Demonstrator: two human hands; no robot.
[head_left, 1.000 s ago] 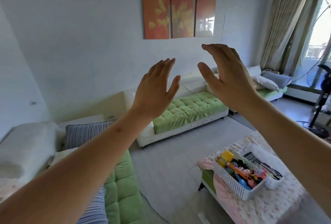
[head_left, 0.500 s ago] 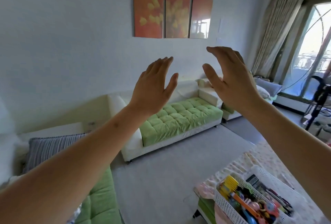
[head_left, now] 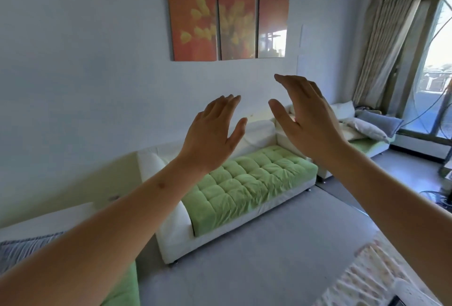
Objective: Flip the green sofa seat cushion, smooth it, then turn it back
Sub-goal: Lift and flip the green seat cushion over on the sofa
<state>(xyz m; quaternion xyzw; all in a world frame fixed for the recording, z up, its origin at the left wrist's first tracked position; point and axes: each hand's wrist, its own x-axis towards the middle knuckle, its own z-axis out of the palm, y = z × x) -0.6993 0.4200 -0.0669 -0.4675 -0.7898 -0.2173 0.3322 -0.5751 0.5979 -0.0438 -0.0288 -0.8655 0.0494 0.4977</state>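
A tufted green seat cushion (head_left: 247, 183) lies flat on a low white sofa (head_left: 176, 234) against the far wall. Both my arms are stretched out in front of me at chest height, well short of the sofa. My left hand (head_left: 212, 137) is raised with its fingers apart and holds nothing. My right hand (head_left: 308, 120) is raised beside it, palm turned inward, fingers spread, also holding nothing. The two hands cover part of the sofa's white backrest.
Grey floor (head_left: 256, 256) lies between me and the sofa. A second green-cushioned sofa (head_left: 122, 288) with a striped pillow (head_left: 22, 249) is at the lower left. A floral-covered table (head_left: 367, 278) is at lower right. Another sofa with pillows (head_left: 367, 127) sits by the window.
The view has moved up and closer to the white sofa; the toy basket has slid out of frame at lower right. Both hands stay raised and spread, holding nothing.
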